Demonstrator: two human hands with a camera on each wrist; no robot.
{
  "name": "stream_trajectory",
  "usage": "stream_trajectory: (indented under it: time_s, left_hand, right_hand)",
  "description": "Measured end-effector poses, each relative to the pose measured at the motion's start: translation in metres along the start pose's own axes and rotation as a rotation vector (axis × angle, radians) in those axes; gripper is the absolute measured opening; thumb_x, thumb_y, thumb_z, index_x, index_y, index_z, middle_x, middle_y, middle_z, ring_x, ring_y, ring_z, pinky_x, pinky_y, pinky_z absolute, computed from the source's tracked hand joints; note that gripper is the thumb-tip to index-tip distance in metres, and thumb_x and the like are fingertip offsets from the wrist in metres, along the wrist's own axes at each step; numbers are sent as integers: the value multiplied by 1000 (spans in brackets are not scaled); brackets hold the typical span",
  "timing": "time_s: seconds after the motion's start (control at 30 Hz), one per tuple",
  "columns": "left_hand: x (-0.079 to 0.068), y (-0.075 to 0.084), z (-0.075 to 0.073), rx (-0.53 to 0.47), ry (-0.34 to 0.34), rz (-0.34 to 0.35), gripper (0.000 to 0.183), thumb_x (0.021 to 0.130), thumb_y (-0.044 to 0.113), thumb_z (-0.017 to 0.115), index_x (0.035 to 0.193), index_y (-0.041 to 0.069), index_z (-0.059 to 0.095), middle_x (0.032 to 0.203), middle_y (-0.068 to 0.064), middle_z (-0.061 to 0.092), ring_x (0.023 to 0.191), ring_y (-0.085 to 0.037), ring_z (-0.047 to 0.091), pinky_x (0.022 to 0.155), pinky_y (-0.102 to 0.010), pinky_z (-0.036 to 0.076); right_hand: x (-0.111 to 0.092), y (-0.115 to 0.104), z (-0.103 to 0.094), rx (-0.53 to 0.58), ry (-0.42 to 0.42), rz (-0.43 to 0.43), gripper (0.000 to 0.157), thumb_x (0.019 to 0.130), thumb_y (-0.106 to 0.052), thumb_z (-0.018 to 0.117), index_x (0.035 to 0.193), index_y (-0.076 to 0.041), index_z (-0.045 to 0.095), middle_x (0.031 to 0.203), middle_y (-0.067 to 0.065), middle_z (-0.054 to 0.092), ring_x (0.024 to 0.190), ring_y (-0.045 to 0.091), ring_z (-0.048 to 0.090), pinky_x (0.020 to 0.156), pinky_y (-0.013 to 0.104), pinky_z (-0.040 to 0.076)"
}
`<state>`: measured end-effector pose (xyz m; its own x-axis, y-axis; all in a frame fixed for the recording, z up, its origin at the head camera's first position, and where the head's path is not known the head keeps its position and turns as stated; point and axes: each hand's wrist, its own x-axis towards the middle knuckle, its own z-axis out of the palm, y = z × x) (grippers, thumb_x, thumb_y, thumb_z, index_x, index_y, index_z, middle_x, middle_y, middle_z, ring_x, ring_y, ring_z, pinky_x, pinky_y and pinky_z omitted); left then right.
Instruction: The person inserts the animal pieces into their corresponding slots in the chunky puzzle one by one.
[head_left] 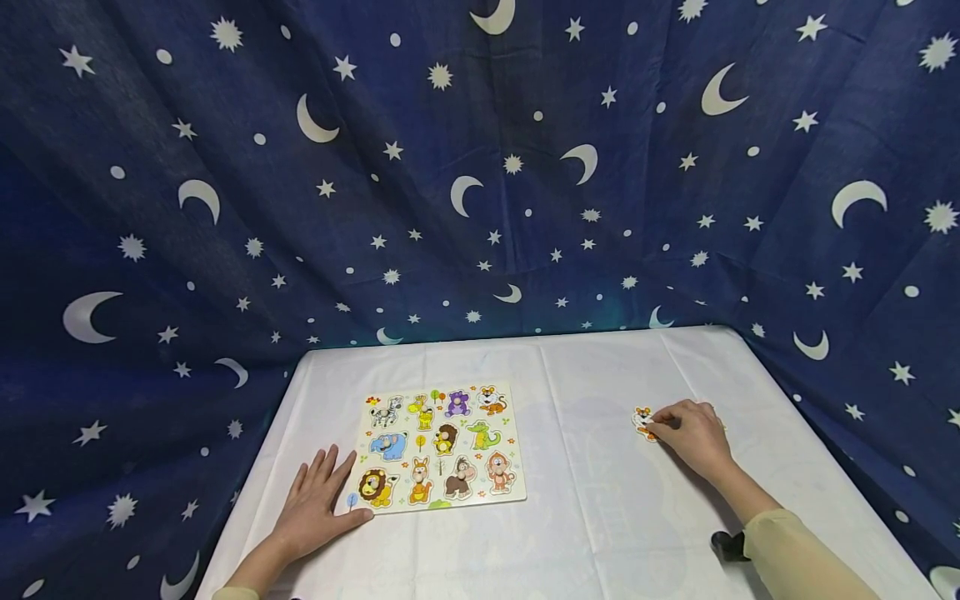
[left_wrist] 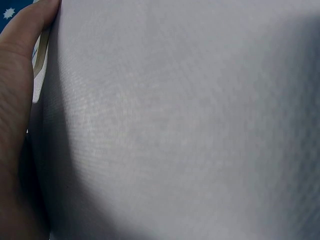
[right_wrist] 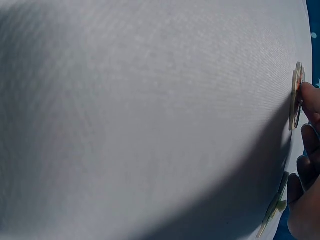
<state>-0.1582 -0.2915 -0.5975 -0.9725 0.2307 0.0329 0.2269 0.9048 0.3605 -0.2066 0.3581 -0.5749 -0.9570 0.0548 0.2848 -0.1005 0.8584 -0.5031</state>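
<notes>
On the white cloth at the right, my right hand (head_left: 693,437) pinches a tiger puzzle piece (head_left: 642,419) between thumb and forefinger. The right wrist view shows that tiger piece (right_wrist: 293,102) edge-on, close to the cloth. Below the curled fingers there lies another flat piece with a greenish knob (right_wrist: 275,204), mostly hidden by the hand in the head view. My left hand (head_left: 315,504) rests with spread fingers along the left edge of an animal puzzle board (head_left: 517,492), its thumb at the near left corner. Zebra, giraffe, elephant, lion and other animals fill the board's rows.
White cloth (head_left: 562,517) covers the table. Behind it hangs a dark blue curtain (head_left: 420,200) with moons and stars. A small black device (head_left: 726,547) sits beside the right sleeve (head_left: 795,554).
</notes>
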Motion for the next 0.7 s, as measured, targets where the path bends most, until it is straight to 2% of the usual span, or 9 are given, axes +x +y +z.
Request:
stream_trajectory:
  time_s: [0.2,0.47,0.7]
  left_hand:
    - [-1,1,-1,6,0,-3,107,79,75,70,161,14,36,167,-23,18,154,-45,9,123,-61,2]
    - [0,3,-2,-6,-1,-5,107,79,74,71,160,13,36,167,-23,18,154,-45,8,123,-61,2]
    - [0,3,-2,-1,-3,-9,107,79,74,71,160,13,36,167,-23,18,154,-45,8,123,-61,2]
  right_hand:
    - [1,2,-1,17,-6,-7,15,84,-24,85,94,-13,79,95,6,69,98,34,53,78,51,39]
    - [0,9,0,50,-20,-29,16,86,-28,84,95,-16,80,97,5,70,101,34,53,82,55,37]
    - [0,11,0,83,-30,-10,19,87,-32,84,97,-17,81,98,5,70,100,32,55,83,56,38]
